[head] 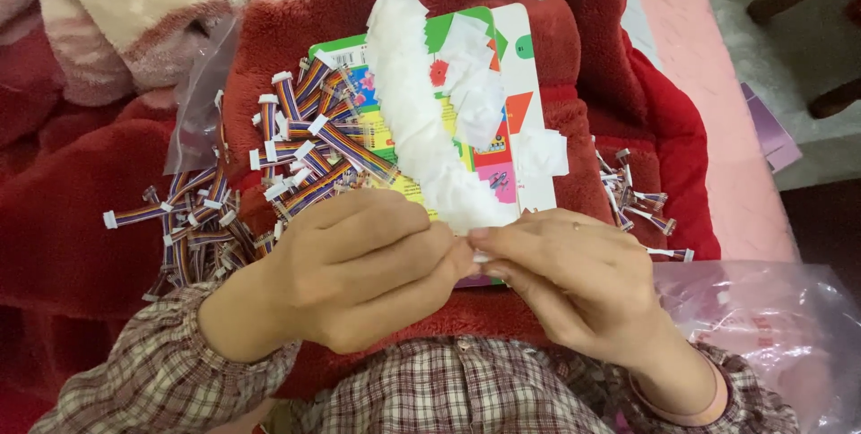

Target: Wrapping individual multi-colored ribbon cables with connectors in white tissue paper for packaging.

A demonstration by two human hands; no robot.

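My left hand (359,264) and my right hand (560,277) meet fingertip to fingertip over my lap, pinching a small white piece (482,257) between them; what it is stays mostly hidden by the fingers. Just beyond the fingers lies a colourful picture book (484,143) covered by a heap of small white paper squares (421,120). A large pile of short multicoloured ribbon cables with white connectors (296,160) spreads to the left of the book, close to my left hand. A smaller cluster of similar cables (637,196) lies to the right.
A red fleece blanket (90,219) covers the lap and surroundings. A clear plastic bag (193,111) lies at upper left, another pinkish bag (762,317) at lower right. A pink surface (708,66) runs along the right.
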